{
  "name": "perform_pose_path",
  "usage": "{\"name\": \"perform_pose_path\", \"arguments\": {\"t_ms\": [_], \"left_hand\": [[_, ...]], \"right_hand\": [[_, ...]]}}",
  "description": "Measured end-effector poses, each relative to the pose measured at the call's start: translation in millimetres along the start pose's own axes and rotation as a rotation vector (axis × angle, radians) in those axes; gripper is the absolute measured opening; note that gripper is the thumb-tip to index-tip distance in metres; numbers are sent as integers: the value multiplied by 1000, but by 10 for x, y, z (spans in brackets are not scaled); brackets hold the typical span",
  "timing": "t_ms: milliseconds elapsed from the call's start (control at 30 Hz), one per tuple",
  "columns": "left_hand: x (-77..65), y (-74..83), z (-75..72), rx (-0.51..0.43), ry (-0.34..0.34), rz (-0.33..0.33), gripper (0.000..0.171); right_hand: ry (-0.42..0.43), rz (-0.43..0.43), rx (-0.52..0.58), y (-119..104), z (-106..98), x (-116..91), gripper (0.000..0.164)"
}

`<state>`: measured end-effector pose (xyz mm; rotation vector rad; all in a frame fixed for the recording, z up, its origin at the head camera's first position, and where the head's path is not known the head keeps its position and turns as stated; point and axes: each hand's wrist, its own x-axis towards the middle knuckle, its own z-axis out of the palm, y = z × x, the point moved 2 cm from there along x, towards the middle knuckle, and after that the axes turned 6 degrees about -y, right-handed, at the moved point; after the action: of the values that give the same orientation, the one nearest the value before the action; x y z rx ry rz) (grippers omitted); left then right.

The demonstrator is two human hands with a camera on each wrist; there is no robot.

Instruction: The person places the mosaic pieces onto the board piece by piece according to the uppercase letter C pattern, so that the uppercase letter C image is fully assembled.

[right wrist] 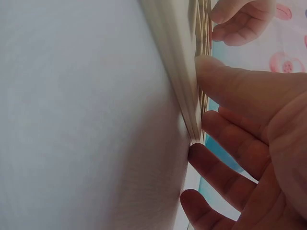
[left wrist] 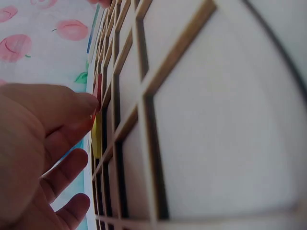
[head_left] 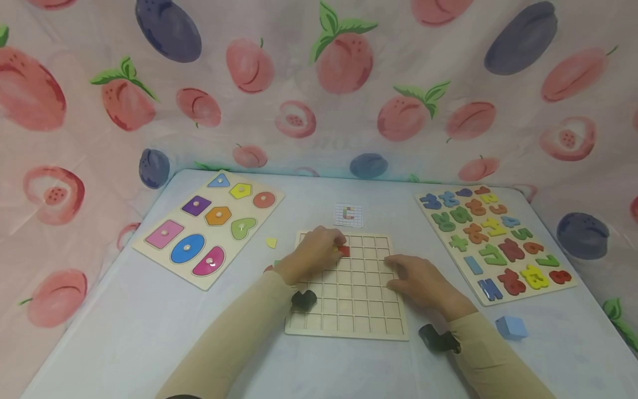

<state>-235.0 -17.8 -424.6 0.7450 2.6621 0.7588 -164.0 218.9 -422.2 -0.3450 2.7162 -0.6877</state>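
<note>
A wooden grid board (head_left: 355, 326) lies flat on the table. Over its upper rows, the left hand (head_left: 316, 249) pinches a red tile (head_left: 345, 251) between thumb and forefinger, close against the grid. A yellow piece (left wrist: 97, 139) shows right beside the red one in the left wrist view; in the head view the fingers mostly cover it. At the board's right edge rests the right hand (head_left: 418, 280), its thumb (right wrist: 211, 72) on the rim and the other fingers loosely spread along the side. A small card (head_left: 348, 215) with a coloured pattern on a grid lies just beyond the board.
A shape puzzle board (head_left: 204, 277) with knobbed pieces lies to the left, a number puzzle board (head_left: 485, 244) to the right. A blue cube (head_left: 512, 327) sits near the right forearm. Left of the grid is a yellow piece (head_left: 271, 243); red and green pieces are partly hidden behind the left wrist.
</note>
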Motion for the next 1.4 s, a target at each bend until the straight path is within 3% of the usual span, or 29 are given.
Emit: {"name": "perform_pose_path", "arguments": {"t_ms": [133,400,633,1133,1400], "left_hand": [[-39,-62,-49,-50,9,-48,36],[-167,-219,-228,-11,26,-124,33],[-326,-391,-389,-47,60,-199,37],[-705,-797,-614,-66,83,-267,37],[-787,-928,-626,-76,93,-299,37]], "right_hand": [[-4,3,3,-5,3,4,54],[-7,10,-5,-14,6,12,55],[-9,19,-3,-22,2,7,56],[-7,19,-3,-20,3,-5,55],[-2,12,-8,-3,14,6,54]]}}
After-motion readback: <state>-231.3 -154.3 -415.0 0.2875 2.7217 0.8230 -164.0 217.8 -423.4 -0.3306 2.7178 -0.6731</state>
